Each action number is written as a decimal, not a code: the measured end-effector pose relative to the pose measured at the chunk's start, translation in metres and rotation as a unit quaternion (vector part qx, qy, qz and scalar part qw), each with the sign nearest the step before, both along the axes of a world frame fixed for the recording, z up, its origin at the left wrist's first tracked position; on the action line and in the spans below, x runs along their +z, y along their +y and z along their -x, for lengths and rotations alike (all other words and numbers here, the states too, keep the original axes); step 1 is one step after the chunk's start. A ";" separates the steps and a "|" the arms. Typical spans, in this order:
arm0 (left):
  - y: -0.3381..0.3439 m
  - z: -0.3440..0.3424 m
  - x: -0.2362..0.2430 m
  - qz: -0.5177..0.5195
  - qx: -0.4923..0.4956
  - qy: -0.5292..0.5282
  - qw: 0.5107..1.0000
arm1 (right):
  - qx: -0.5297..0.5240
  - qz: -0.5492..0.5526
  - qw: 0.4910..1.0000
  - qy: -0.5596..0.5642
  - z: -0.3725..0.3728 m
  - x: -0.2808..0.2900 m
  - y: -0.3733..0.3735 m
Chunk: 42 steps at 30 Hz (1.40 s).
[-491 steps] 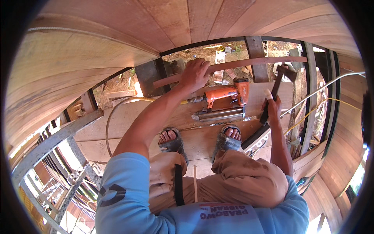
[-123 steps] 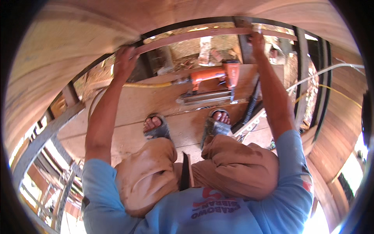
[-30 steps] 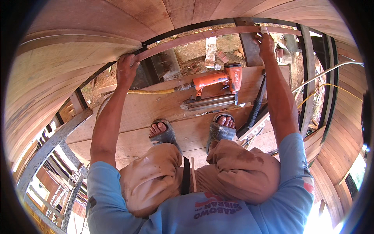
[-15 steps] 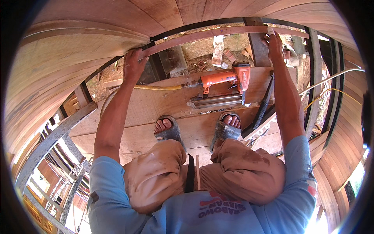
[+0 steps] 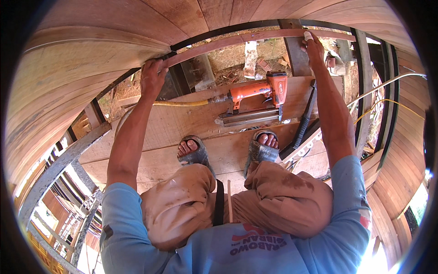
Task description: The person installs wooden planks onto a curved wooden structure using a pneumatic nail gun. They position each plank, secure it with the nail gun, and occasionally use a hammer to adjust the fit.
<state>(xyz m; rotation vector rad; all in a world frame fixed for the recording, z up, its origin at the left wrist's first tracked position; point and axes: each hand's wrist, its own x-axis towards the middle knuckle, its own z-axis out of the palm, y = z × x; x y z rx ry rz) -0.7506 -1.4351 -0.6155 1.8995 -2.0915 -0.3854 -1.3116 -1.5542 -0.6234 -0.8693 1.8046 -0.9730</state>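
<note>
A long, narrow reddish wooden strip (image 5: 237,40) runs along the foot of the plank wall in front of me. My left hand (image 5: 153,77) is closed on its left end, close against the planks. Farther right, my right hand (image 5: 314,51) grips the strip near its right end, with a pale wrap on one finger. Between my forearms an orange nail gun (image 5: 255,92) lies on its side on the boards, joined to a yellow air hose (image 5: 182,103). A hammer with a black handle (image 5: 303,128) rests beside my right forearm.
My sandalled feet stand on wooden planks (image 5: 137,157). Beyond them are gaps over ground with wood scraps (image 5: 250,59). Metal scaffold bars (image 5: 59,166) stand at left. Dark upright posts (image 5: 363,91) and cables (image 5: 388,89) are at right, and plank walls (image 5: 86,59) curve around.
The whole view has shifted slightly, so things sit a little farther left. Both hands keep their hold on the strip; the nail gun and hammer stay on the planks.
</note>
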 end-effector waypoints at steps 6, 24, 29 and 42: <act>0.000 0.002 0.005 -0.014 0.012 -0.013 1.000 | 0.034 0.008 0.999 0.018 0.000 -0.002 0.002; 0.000 -0.013 -0.013 0.032 -0.031 -0.012 0.999 | 0.038 0.021 0.998 0.051 0.001 -0.010 0.001; -0.001 -0.006 -0.004 0.024 -0.017 -0.020 0.999 | 0.025 0.022 0.998 0.054 -0.003 -0.006 0.002; 0.011 -0.010 0.001 0.000 0.063 -0.019 0.998 | 0.043 0.012 0.997 0.068 0.000 -0.014 -0.001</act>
